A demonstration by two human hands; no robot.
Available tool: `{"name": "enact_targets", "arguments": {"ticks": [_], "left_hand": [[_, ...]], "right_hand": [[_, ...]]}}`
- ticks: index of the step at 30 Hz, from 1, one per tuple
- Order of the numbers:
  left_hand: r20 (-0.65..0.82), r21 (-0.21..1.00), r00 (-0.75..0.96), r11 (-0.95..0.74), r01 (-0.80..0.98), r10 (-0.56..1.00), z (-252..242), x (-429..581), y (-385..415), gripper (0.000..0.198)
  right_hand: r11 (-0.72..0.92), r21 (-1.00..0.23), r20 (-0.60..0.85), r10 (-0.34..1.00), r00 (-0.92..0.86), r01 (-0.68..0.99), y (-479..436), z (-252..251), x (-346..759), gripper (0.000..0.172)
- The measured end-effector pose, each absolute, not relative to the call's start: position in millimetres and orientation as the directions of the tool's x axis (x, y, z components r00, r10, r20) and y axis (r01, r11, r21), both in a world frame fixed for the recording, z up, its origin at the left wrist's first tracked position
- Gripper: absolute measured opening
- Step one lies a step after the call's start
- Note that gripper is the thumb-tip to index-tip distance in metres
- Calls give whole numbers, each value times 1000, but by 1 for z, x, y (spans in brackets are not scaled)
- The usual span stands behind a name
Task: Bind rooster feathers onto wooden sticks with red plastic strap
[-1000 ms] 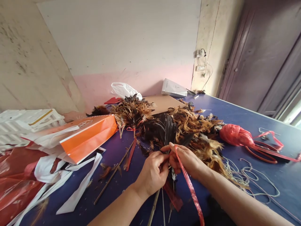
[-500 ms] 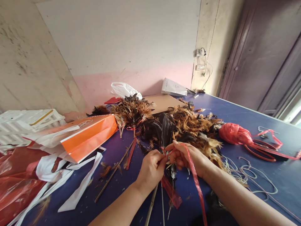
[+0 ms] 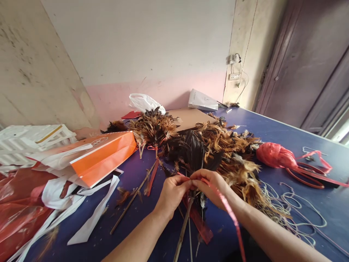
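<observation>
My left hand (image 3: 174, 193) and my right hand (image 3: 215, 185) meet at the middle of the table, thumbs and fingertips pinched close together. Between them they grip a red plastic ribbon (image 3: 228, 208), whose long end trails from my right hand toward the front edge. The ribbon lies at the base of a bundle of black feathers (image 3: 194, 154). A thin wooden stick (image 3: 183, 233) runs from beneath my fingers toward me. Another flat red strip (image 3: 201, 225) hangs beside the stick. My fingers hide the spot where ribbon and stick meet.
Brown feathers (image 3: 218, 140) are heaped behind my hands. A tied feather bunch (image 3: 154, 127) lies left of them, near an orange paper bag (image 3: 105, 160). A red ribbon ball (image 3: 275, 154) and tangled string (image 3: 294, 207) are at right. Cardboard (image 3: 188, 117) lies at the back.
My hands have drawn together, and the right one has turned so its fingertips meet the left's. The stick's lower end has shifted slightly right.
</observation>
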State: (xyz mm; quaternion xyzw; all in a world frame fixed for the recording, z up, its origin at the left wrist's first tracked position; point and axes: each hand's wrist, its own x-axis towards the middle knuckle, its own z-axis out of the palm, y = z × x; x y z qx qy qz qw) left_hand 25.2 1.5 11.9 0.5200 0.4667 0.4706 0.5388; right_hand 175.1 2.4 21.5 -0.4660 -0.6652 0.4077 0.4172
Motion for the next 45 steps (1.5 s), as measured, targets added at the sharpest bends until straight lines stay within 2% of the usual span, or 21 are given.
{"name": "enact_targets", "arguments": {"ticks": [3,10,12,17,21,25,27,29,32,36,39,42,45], "left_hand": [[-21,1000,49,21,-8,999,11,26,1,20],[87,995,24,-88,43,996,11,28,2,23],[106,993,21,-107,52,994,11,28,2,23],[118,992,41,-119,38,992,10,27,2,22],[97,995,62,-99,27,993,10,26,3,21],[103,985,115,-118,125,988,12,24,0,17],[184,951,140,-212,225,973,12,24,-2,10],[325,866,166,-363,343,931,12,23,-3,6],[485,719,221,-529,451,846,8,23,-2,16],[566,617,292,-632,469,771,5,22,2,26],[550,622,304,-624,472,778,7,22,3,24],[471,699,279,-547,461,837,10,23,2,18],[258,863,218,-327,386,941,11,22,4,12]], "right_hand": [[292,-865,247,956,-160,409,1,20,172,12],[341,-801,291,940,-178,491,6,15,175,8],[300,-825,251,954,-164,479,7,15,175,7],[112,-921,35,978,-207,374,7,20,176,17],[119,-942,46,972,-229,314,6,21,177,18],[33,-963,-24,978,-207,268,8,14,178,21],[3,-971,-55,970,-236,240,9,11,179,23],[-1,-976,-60,963,-263,218,11,9,180,24],[16,-971,-56,955,-291,237,13,8,182,21],[89,-936,-15,956,-292,340,14,11,184,17],[166,-887,35,954,-297,430,13,17,185,19],[230,-848,93,951,-293,477,13,19,186,21],[261,-830,130,950,-284,493,12,18,186,19]]}}
